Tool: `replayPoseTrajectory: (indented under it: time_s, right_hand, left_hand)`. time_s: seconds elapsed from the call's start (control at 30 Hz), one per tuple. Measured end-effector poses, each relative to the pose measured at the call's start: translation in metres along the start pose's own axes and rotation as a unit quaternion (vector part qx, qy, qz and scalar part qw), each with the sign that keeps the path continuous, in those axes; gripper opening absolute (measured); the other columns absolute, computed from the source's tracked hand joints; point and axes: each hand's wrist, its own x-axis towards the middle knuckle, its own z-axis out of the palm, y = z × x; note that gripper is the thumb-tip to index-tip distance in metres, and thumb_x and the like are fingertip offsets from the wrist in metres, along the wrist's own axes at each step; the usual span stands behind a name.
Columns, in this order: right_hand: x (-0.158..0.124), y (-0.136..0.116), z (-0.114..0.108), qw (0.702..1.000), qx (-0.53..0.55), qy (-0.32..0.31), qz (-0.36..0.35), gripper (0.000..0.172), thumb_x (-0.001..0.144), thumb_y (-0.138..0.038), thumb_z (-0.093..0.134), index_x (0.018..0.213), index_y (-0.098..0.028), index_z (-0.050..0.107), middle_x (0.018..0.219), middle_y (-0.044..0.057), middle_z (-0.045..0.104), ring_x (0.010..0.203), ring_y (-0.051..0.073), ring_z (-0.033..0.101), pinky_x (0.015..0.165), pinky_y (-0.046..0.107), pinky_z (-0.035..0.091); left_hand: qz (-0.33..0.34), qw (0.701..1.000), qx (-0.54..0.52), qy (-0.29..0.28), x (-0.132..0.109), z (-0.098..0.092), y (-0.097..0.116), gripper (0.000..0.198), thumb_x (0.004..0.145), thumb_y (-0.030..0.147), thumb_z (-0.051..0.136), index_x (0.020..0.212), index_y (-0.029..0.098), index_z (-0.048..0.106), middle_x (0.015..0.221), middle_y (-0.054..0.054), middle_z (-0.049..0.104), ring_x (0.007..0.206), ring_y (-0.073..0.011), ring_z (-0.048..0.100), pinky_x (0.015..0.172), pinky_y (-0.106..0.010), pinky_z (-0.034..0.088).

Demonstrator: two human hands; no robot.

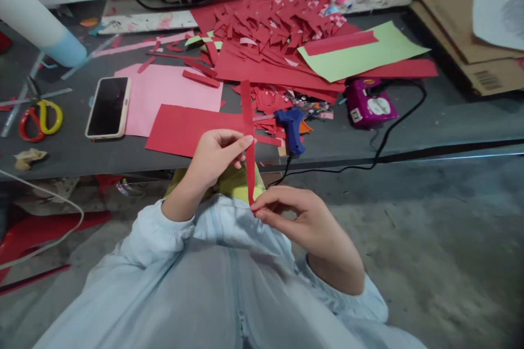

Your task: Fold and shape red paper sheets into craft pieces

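A long, narrow red paper strip (251,172) runs upright between my two hands, over the table's near edge. My left hand (223,152) pinches it around the middle between thumb and fingers. Its lower end is gripped by the fingertips of my right hand (292,210), close to my jacket. The strip's upper part lies over the tabletop, in front of a red paper sheet (180,128). Just right of the strip rests a blue glue gun (291,130) with a black cord, among red paper scraps (266,99).
A pink sheet (172,87) and a phone (108,108) lie left, beyond them scissors (40,120). Cut red pieces (262,22) are heaped at the back beside a green sheet (347,60). A purple box (370,103) and cardboard (458,11) stand right; a black cord crosses the front edge.
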Motion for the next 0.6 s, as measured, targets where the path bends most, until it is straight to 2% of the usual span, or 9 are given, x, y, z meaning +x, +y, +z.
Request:
replayPoseTrajectory:
  time_s: [0.1,0.27,0.43,0.6]
  right_hand:
    - [0.001,0.003,-0.001,0.999,-0.021,-0.021,-0.019,0.011,0.084,-0.016,0.068,0.082,-0.023,0.077,0.073,0.001,0.074,0.065,0.011,0.066,0.058,0.020,0.051]
    - [0.003,0.006,0.000,1.000,0.006,-0.015,0.000,0.007,0.080,-0.019,0.072,0.081,-0.022,0.079,0.074,0.002,0.075,0.065,0.012,0.068,0.060,0.023,0.054]
    - [0.006,0.006,-0.001,1.000,0.021,0.022,0.000,0.014,0.077,-0.015,0.071,0.084,-0.024,0.080,0.080,0.003,0.077,0.069,0.014,0.070,0.061,0.024,0.057]
    - [0.013,0.003,0.000,0.997,0.059,0.056,-0.003,0.009,0.079,-0.020,0.074,0.081,-0.026,0.081,0.077,0.003,0.076,0.068,0.015,0.069,0.059,0.025,0.056]
  left_hand:
    - [0.020,0.999,0.005,0.030,0.005,-0.003,0.001,0.034,0.070,0.046,0.083,0.074,0.014,0.073,0.056,0.002,0.061,0.046,-0.0059,0.053,0.043,-0.017,0.045]
    - [0.020,0.998,0.010,0.067,0.009,-0.008,0.005,0.039,0.066,0.049,0.085,0.074,0.013,0.072,0.051,0.003,0.059,0.041,-0.0064,0.052,0.040,-0.018,0.044]
    - [0.033,0.994,0.052,0.089,0.009,-0.014,0.007,0.040,0.068,0.052,0.083,0.074,0.014,0.072,0.051,0.002,0.059,0.042,-0.0071,0.053,0.041,-0.019,0.045]
    - [0.037,0.991,0.074,0.108,0.011,-0.023,0.003,0.044,0.066,0.055,0.083,0.075,0.013,0.073,0.053,0.002,0.060,0.042,-0.0076,0.053,0.042,-0.019,0.046]
